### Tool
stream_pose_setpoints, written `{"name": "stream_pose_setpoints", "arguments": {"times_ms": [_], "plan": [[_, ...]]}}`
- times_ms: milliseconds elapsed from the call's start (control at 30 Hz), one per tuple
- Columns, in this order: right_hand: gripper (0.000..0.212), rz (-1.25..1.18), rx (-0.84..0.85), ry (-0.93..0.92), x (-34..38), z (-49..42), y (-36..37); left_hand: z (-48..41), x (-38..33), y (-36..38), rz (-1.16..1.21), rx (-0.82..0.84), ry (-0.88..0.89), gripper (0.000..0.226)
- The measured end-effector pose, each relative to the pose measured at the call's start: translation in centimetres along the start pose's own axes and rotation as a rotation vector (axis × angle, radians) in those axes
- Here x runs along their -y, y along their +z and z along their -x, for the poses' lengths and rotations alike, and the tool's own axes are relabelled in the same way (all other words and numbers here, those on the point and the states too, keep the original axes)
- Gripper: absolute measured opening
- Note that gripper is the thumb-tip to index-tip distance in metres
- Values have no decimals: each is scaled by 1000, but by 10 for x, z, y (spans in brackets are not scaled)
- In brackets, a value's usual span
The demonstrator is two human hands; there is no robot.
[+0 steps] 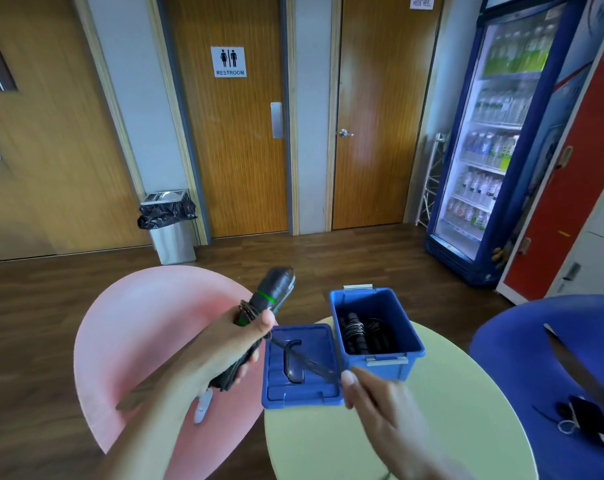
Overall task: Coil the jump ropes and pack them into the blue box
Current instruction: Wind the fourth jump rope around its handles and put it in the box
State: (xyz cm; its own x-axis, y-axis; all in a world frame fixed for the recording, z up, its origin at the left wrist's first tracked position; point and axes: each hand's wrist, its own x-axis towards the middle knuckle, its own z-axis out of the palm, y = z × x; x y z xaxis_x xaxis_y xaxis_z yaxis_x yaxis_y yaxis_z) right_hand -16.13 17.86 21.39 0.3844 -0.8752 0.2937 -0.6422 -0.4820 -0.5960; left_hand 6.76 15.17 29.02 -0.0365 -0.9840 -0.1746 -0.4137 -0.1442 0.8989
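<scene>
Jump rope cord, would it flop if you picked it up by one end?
Probably floppy: the cord runs straight only because the left hand, gripping the handles, and right hand pull it taut. It likely bends easily, since other ropes sit coiled in the blue box.

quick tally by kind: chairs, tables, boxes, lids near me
chairs: 2, pink chair and blue chair
tables: 1, table
boxes: 1, box
lids: 1, lid
total: 5
</scene>
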Motion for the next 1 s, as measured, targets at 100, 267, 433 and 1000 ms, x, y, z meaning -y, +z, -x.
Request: {"name": "stream_pose_setpoints", "arguments": {"times_ms": [100, 267, 433, 1000], "plan": [[42, 24, 46, -217, 21, -29, -46, -1, 7, 1, -213, 43, 80, 93], [38, 203, 208, -481, 54, -84, -80, 8, -19, 21, -512, 228, 196, 67], [31, 129, 414, -512, 71, -116, -82, 15, -30, 32, -640, 219, 353, 24], [54, -713, 231, 213, 24, -108, -37, 9, -11, 26, 402, 276, 395, 81]]}}
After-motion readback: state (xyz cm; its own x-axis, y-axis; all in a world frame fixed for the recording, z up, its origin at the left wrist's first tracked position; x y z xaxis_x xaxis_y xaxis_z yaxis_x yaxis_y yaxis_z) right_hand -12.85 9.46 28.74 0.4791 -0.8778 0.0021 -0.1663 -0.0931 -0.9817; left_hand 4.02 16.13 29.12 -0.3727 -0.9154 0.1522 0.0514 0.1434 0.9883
